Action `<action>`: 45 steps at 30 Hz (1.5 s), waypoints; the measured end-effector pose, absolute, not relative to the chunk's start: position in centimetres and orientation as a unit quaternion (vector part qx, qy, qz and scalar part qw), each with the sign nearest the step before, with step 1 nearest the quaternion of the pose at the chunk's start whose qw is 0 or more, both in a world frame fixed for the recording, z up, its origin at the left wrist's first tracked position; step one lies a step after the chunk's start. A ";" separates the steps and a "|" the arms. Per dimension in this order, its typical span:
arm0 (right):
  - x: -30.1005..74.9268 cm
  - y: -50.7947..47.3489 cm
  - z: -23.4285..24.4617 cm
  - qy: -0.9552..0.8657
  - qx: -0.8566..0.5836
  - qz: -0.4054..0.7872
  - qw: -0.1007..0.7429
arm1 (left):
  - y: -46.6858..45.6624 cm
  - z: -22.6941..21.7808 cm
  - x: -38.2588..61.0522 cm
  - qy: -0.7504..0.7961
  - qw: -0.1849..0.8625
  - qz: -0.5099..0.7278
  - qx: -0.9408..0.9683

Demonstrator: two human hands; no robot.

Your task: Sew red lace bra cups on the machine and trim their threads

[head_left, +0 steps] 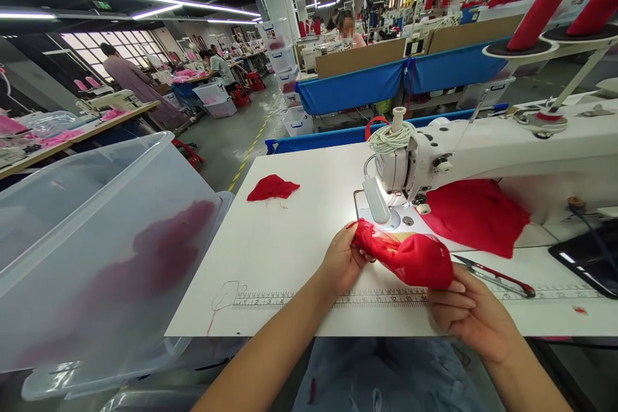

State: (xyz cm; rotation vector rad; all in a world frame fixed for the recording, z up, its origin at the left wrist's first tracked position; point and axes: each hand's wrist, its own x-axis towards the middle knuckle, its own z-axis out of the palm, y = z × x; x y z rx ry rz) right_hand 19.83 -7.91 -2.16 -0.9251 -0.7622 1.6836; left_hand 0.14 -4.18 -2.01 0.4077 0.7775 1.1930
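Observation:
A red fabric piece (410, 259) is stretched between my two hands, just in front of the sewing machine (463, 148). My left hand (345, 261) pinches its left end, fingers closed on the cloth. At the right end, my right hand (466, 302) grips the fabric between thumb and fingers. The cloth is folded and bulges toward the right, with a pale patch showing along its upper edge. It is held near the machine's needle plate (386, 219), apart from the needle area. Thread snips or scissors with red handles (506, 277) lie beside my right hand.
Another red cloth (476, 212) lies under the machine arm, and a small red scrap (273, 187) rests on the white table (290, 238). A printed ruler runs along the front edge. A translucent bin (111, 251) stands left; thread cones (541, 9) stand at upper right.

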 end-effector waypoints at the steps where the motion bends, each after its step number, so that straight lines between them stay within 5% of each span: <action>1: 19.8 -8.1 -2.4 -0.299 -0.372 0.708 0.520 | -4.2 -2.0 0.1 0.358 0.725 0.554 0.197; 5: 18.4 -9.1 -3.2 -0.385 -0.382 0.574 0.614 | -4.7 -2.0 0.6 0.377 0.692 0.556 0.266; 9: 16.4 -9.6 -4.2 -0.651 -0.459 0.282 0.534 | -6.1 -0.7 1.4 0.364 0.699 0.528 0.317; 12: 15.4 -9.6 -4.5 -0.663 -0.478 0.195 0.543 | -7.3 0.9 1.6 0.378 0.678 0.506 0.376; 19: 14.3 -9.8 -2.2 -0.675 -0.402 0.219 0.579 | -8.9 2.3 0.7 0.394 0.644 0.514 0.406; 25: 13.8 -9.3 -0.8 -0.439 -0.374 0.601 0.554 | -9.6 1.6 -0.2 0.371 0.670 0.543 0.344; 29: 13.0 -9.2 -0.5 -0.294 -0.402 0.676 0.543 | -10.7 -0.2 0.3 0.496 0.464 0.515 0.523; 35: 12.7 -9.5 -0.3 -0.267 -0.422 0.686 0.530 | -10.8 -0.6 -0.4 0.488 0.425 0.469 0.601; 42: 14.6 -8.9 -2.2 -0.497 -0.518 0.460 0.522 | -9.6 0.9 -2.9 0.517 0.495 0.624 0.314; 45: 15.2 -9.0 -2.8 -0.503 -0.526 0.477 0.492 | -9.3 1.1 -3.8 0.522 0.503 0.607 0.326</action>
